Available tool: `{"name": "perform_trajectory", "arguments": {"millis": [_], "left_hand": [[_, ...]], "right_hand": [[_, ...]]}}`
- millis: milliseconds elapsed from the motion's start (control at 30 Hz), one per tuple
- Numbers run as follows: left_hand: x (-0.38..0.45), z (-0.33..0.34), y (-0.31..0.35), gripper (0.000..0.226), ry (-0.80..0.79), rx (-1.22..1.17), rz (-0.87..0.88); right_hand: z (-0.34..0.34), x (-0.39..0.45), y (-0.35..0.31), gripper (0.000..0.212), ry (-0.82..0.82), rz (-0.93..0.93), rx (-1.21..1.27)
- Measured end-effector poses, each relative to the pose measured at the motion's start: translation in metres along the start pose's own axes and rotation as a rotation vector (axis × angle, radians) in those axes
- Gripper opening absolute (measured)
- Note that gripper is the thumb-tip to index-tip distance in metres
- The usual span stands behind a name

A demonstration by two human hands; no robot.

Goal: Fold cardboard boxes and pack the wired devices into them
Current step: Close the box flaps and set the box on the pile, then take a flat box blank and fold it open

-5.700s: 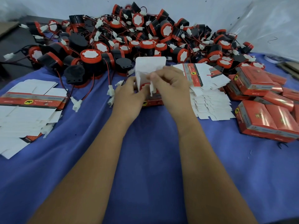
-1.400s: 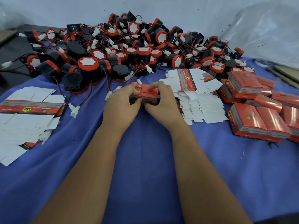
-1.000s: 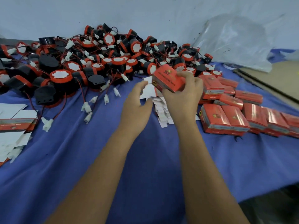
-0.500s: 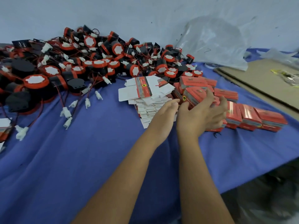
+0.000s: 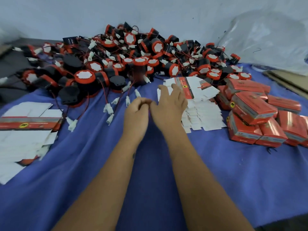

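A big heap of black-and-red wired devices (image 5: 133, 60) with white plugs fills the back of the blue cloth. A stack of flat white-and-red box blanks (image 5: 200, 104) lies at centre right. My right hand (image 5: 168, 105) reaches over its left edge with fingers spread, fingertips on the top blank. My left hand (image 5: 135, 114) hovers just left of it, fingers loosely curled, holding nothing. Folded red boxes (image 5: 253, 107) are piled at the right.
A second stack of flat box blanks (image 5: 25, 124) lies at the left edge. Loose white plugs on red wires (image 5: 108, 109) trail onto the cloth ahead of my left hand. A clear plastic bag (image 5: 266, 39) and brown cardboard (image 5: 290, 80) sit at the back right.
My right hand has let go of the packed red box on the pile at the right and moved left onto the flat blanks. My left hand drew back. The view swung left.
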State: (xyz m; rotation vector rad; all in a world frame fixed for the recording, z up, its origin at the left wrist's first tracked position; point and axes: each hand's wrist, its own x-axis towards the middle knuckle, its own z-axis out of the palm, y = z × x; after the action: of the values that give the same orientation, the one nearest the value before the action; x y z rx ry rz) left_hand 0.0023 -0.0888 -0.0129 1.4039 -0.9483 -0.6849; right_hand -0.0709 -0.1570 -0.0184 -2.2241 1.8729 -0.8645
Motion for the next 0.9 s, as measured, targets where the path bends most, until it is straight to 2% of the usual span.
{"name": "perform_trajectory", "arguments": {"millis": [67,133,233,333,433,500,600,733,833,900], "left_hand": [[0.003,-0.006,-0.007,0.029,0.02,-0.042,-0.026],[0.005,-0.007,-0.01,0.026,0.029,-0.074,-0.051],[0.007,-0.005,-0.01,0.023,-0.037,0.039,-0.047],[0.007,-0.002,-0.009,0.022,-0.066,0.138,-0.039],[0.004,-0.004,-0.008,0.024,0.036,0.06,-0.013],[0.002,-0.006,-0.009,0.026,0.088,0.038,0.017],[0.003,-0.01,-0.01,0.031,0.071,0.102,0.057],[0.005,-0.013,-0.011,0.05,-0.001,0.389,0.238],[0.001,-0.013,-0.007,0.05,-0.085,0.412,0.288],[0.001,-0.013,-0.006,0.049,-0.211,0.422,0.265]], "right_hand": [[0.0,-0.001,-0.003,0.064,-0.05,-0.038,0.01],[-0.002,-0.004,-0.003,0.066,-0.101,-0.028,-0.116],[-0.008,-0.005,0.003,0.068,-0.234,0.063,-0.246],[-0.01,-0.013,-0.001,0.056,-0.137,-0.048,-0.125],[-0.014,-0.023,-0.003,0.04,0.045,-0.163,0.11],[-0.015,-0.025,0.001,0.04,0.116,-0.139,0.098],[-0.016,-0.023,0.009,0.045,0.052,-0.02,0.04],[-0.017,-0.024,0.006,0.035,0.04,-0.052,0.019],[-0.02,-0.027,0.001,0.03,0.058,-0.03,0.321],[-0.02,-0.028,-0.002,0.03,0.031,0.042,0.505]]}}
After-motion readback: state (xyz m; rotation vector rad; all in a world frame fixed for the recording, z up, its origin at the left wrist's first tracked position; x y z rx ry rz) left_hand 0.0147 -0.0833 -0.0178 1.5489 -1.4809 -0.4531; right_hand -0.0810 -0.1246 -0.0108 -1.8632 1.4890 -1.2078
